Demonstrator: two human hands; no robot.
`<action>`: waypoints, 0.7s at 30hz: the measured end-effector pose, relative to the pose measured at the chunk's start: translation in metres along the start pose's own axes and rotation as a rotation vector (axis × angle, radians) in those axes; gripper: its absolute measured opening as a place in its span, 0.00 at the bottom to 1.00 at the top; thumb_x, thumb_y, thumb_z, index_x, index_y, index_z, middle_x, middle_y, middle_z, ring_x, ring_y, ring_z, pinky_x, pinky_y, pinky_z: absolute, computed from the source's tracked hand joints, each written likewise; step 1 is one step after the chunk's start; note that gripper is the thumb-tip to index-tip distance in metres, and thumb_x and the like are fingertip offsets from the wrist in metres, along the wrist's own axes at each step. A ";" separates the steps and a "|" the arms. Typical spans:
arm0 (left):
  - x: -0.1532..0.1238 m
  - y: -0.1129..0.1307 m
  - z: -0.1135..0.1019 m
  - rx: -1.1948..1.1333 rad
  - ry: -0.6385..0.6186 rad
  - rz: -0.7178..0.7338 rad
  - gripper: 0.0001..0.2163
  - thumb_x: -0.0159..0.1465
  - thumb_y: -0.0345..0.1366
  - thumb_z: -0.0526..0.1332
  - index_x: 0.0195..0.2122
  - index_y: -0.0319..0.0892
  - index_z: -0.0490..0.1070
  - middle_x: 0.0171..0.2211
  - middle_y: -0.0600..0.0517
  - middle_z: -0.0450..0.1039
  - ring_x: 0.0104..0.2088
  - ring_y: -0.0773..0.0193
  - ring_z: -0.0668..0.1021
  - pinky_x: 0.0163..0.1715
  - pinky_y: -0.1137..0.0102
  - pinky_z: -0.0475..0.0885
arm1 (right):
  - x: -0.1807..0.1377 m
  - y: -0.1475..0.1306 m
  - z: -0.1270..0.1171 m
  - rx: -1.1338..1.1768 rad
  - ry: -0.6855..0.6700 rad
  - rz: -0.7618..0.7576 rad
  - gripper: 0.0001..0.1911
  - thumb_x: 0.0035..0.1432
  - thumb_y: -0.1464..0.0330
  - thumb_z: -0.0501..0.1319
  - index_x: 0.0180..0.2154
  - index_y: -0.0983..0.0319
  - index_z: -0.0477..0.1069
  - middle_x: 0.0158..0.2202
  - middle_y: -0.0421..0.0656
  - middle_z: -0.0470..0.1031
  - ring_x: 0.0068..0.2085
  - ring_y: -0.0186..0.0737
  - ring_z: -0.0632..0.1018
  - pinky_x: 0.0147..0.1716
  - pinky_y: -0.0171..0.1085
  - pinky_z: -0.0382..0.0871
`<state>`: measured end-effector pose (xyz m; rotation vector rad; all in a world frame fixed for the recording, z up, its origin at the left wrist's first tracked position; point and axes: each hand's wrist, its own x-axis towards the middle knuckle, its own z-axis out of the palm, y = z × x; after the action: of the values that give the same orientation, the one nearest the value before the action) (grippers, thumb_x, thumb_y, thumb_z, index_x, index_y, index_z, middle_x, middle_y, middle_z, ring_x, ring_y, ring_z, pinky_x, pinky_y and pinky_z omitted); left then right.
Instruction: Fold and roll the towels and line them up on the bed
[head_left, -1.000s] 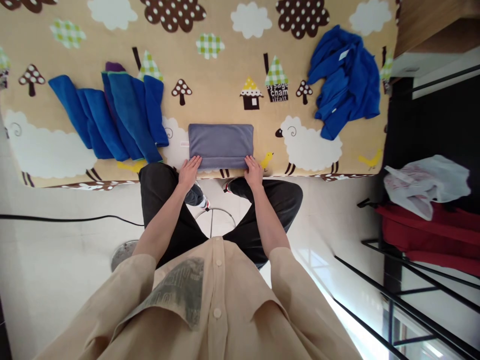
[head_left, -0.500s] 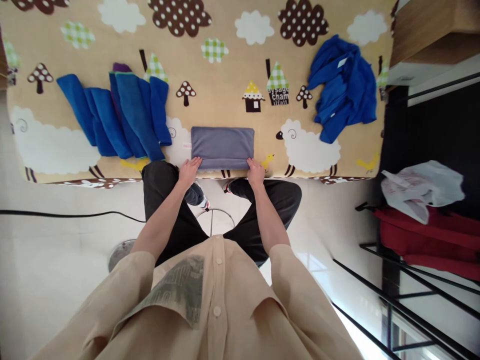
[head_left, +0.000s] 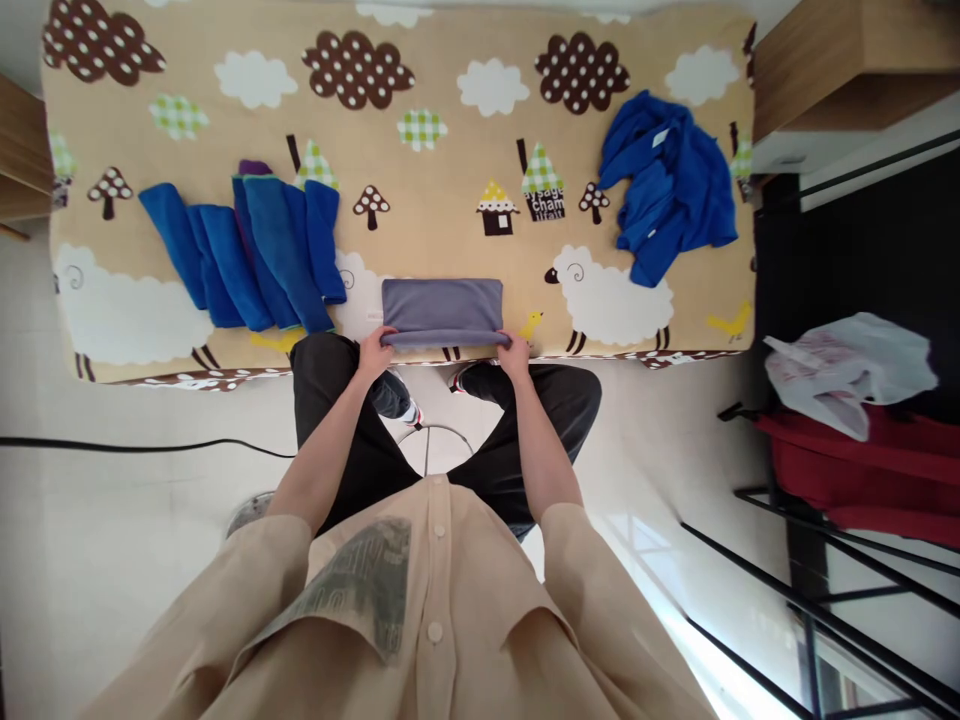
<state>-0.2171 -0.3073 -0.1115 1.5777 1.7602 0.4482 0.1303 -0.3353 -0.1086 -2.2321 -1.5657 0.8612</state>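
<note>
Grey cloth (head_left: pixel 442 303) laid flat near the front edge of the patterned cover (head_left: pixel 435 215), just before the seated person's knees. Its near edge is lifted into a narrow roll. Left end of the roll is pinched by the left hand (head_left: pixel 375 353), right end by the right hand (head_left: pixel 514 355); fingers of both are closed on fabric. Rolled blue cloths (head_left: pixel 281 255) are lined up to the left; a crumpled blue cloth (head_left: pixel 667 180) is placed far right. White plastic bag (head_left: pixel 855 365) is rested on red fabric (head_left: pixel 862 475), off the cover.
</note>
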 end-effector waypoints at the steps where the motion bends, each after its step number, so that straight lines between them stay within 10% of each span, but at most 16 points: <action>1: 0.004 -0.002 0.003 -0.063 0.021 -0.033 0.23 0.57 0.26 0.58 0.54 0.40 0.77 0.49 0.49 0.82 0.49 0.58 0.82 0.56 0.66 0.75 | 0.005 0.003 0.004 0.088 0.025 0.007 0.20 0.64 0.70 0.59 0.55 0.65 0.77 0.50 0.51 0.82 0.51 0.48 0.80 0.56 0.46 0.73; 21: 0.025 -0.032 0.019 -0.116 0.168 -0.258 0.12 0.66 0.42 0.59 0.42 0.40 0.75 0.36 0.45 0.83 0.38 0.55 0.83 0.50 0.61 0.78 | 0.021 0.005 0.010 -0.026 0.089 0.253 0.23 0.73 0.57 0.54 0.49 0.67 0.80 0.47 0.57 0.83 0.51 0.54 0.82 0.55 0.49 0.73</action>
<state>-0.2263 -0.2929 -0.1528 1.2423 1.9941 0.5577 0.1325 -0.3191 -0.1252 -2.4872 -1.2810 0.7960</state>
